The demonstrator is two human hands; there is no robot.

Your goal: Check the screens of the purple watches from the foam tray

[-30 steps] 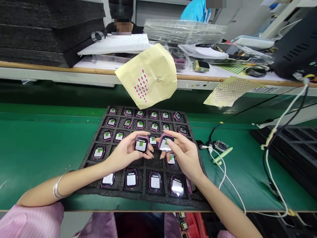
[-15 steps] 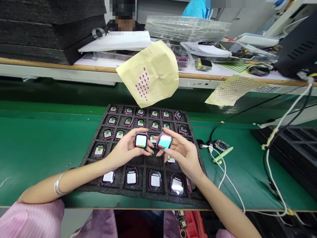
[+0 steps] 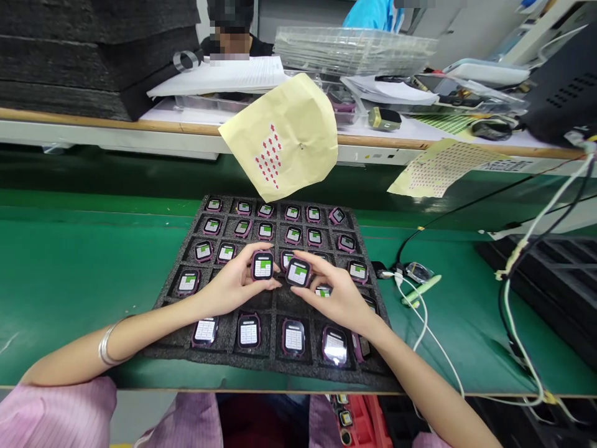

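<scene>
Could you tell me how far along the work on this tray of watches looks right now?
Most pockets of the foam tray already hold watches with lit screens, such as the back rows. In hand: the left hand holds one watch and the right hand holds another, both above the tray's middle. Left: a few middle pockets near the hands look unfilled. Whether each watch has been checked cannot be told.

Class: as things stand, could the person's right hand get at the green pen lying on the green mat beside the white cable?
Probably yes. The right hand holds a small pink-cased smartwatch, but the green pen lies uncovered on the mat, right of the black foam tray, with nothing between.
</scene>
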